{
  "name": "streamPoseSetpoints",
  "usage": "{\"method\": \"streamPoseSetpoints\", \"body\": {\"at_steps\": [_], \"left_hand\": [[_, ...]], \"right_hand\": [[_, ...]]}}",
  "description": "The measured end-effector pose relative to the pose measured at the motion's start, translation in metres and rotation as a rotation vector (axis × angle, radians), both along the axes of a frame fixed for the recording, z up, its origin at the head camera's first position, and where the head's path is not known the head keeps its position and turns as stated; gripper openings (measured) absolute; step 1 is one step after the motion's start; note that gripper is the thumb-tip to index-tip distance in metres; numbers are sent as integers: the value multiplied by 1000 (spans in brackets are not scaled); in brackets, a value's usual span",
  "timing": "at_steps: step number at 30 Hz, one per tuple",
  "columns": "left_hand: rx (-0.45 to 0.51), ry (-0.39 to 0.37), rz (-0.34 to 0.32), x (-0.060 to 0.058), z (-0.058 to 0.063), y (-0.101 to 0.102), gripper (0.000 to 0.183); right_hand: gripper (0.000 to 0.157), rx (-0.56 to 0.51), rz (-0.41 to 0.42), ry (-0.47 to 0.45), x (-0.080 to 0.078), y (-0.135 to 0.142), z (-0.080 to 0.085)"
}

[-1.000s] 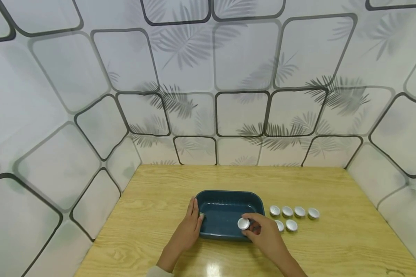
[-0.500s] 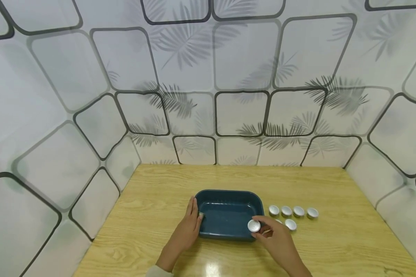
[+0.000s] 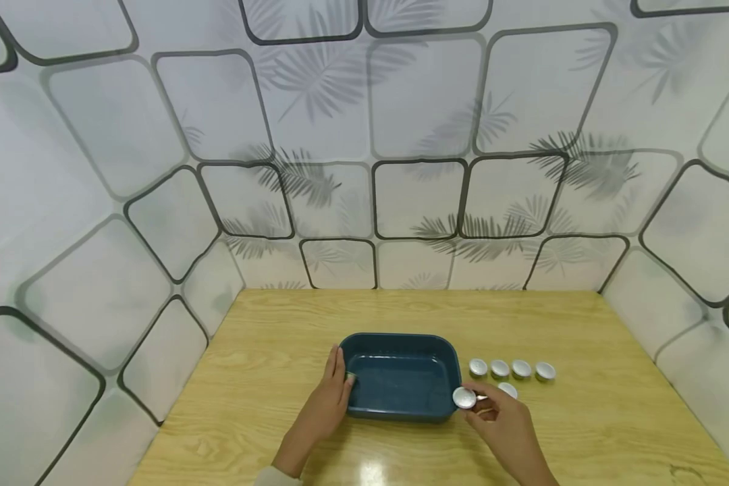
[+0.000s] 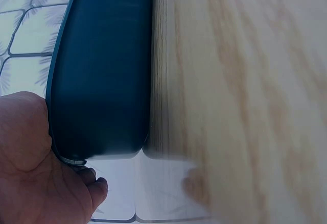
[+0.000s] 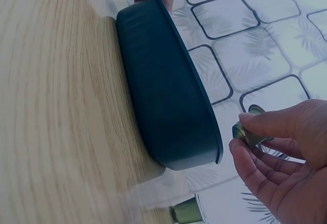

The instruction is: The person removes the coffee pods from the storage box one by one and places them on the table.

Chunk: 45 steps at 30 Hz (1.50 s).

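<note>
My left hand (image 3: 323,403) holds the left end of a dark blue rectangular tray (image 3: 395,414), thumb over the rim and fingers along the outside. A small pale bit shows beside that thumb; I cannot tell what it is. Just over the tray's right rim, my right hand (image 3: 505,424) pinches a coffee capsule (image 3: 464,397) between thumb and fingers, its silvery lid facing up in the head view. From the right wrist, that capsule shows a green body (image 5: 249,135), apart from the tray's outer wall (image 5: 171,96). Bare floor fills the tray's visible inside.
Several matching capsules stand right of the tray, a back row (image 3: 521,368) and a nearer capsule (image 3: 508,390) partly behind my right hand. Another green capsule (image 5: 187,211) stands low in the right wrist view. Patterned panels (image 3: 425,196) border the wooden table (image 3: 267,351).
My right hand has moved to the right with the capsule, from above the tray's inside to its right rim, covering part of the nearer capsules. The left hand keeps its place on the tray.
</note>
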<state>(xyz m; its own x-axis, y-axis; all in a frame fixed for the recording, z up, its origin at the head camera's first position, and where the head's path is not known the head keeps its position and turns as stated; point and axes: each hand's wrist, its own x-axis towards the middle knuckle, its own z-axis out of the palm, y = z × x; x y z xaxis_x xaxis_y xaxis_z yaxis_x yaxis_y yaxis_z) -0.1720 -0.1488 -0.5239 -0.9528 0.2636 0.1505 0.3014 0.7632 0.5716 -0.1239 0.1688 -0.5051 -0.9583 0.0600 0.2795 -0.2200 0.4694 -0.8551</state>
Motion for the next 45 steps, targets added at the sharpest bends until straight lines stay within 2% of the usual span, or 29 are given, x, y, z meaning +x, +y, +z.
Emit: {"method": "streamPoseSetpoints", "body": {"at_steps": [7,17,23,29,37,45], "left_hand": [[7,-11,-8,1,0,-1,63],[3,-5,-8,0,0,-1,62],[8,0,-14,1,-1,-1,62],[8,-1,-10,0,-1,-1,62],[8,8,-14,1,0,-2,62],[30,54,-32,2,1,-2,61]], "right_hand": [[47,43,-49,-85,2,11,2],[44,110,-97,-74,2,30,-2],[46,115,-124,-113,4,41,-4],[46,136,-128,-67,4,52,-6],[47,171,-155,-48,6,66,-12],[50,225,-173,-64,4,82,-13]]}}
